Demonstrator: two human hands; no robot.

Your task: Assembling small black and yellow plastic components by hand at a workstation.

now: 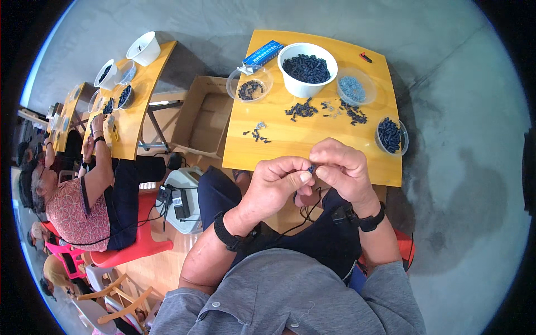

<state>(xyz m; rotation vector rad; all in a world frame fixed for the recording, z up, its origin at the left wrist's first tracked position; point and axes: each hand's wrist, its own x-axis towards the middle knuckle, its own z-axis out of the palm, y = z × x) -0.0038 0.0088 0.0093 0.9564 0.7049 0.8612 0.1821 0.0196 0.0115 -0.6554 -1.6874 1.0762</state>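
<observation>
Above the near edge of the table, my left hand (279,176) and my right hand (341,169) meet fingertip to fingertip, both closed. Pinched between them is a small dark blue piece (311,168), mostly covered by the fingers, so its exact kind does not show. Beyond the hands lie a pile of small black cylindrical pieces (301,109), another dark pile (355,115) and a few small silvery pieces (333,109). More dark and light bits (257,133) are scattered to the left.
On the yellow table (245,156) stand a white bucket of dark pieces (307,85), clear tubs (356,87) (392,137) (249,89) and a blue box (263,54). A cardboard box (204,120) sits left on the floor. A co-worker (81,201) sits at another table.
</observation>
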